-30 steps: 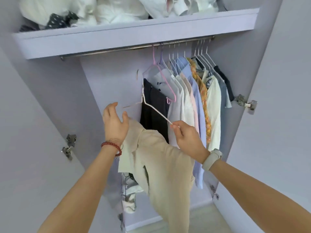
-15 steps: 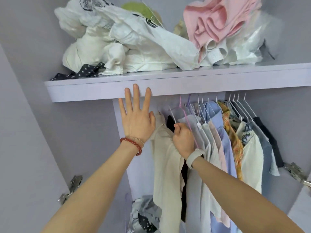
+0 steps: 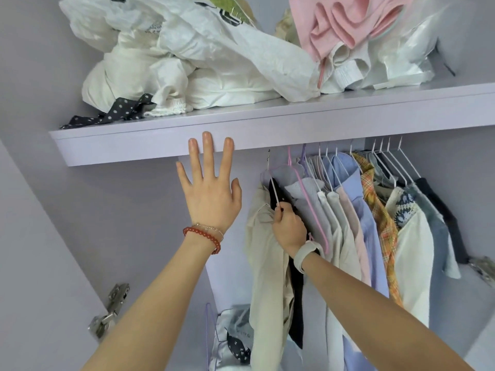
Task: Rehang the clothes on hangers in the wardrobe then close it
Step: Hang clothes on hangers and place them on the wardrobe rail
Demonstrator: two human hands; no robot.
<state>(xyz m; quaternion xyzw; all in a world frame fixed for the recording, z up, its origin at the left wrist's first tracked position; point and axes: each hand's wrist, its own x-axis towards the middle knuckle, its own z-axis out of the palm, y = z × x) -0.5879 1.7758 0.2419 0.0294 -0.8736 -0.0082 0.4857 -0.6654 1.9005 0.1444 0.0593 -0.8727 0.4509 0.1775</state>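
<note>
The right hand [image 3: 288,226] is pinching the lower end of a white hanger [image 3: 273,191] carrying the beige shirt [image 3: 263,263]; the hanger wire is running up and slightly left from the fingers to its hook under the shelf [image 3: 294,127], at the left end of the hung row; the left hand [image 3: 210,191] is lying flat and released, fingertips touching the shelf front, farther left, so the right is nearer

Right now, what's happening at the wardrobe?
A person is hanging a beige shirt in the open wardrobe. The right hand pinches its white hanger, whose hook is up near the shelf edge; whether it sits on the rail cannot be seen. The left hand is flat and open, fingertips against the shelf front. The doors are open.
</note>
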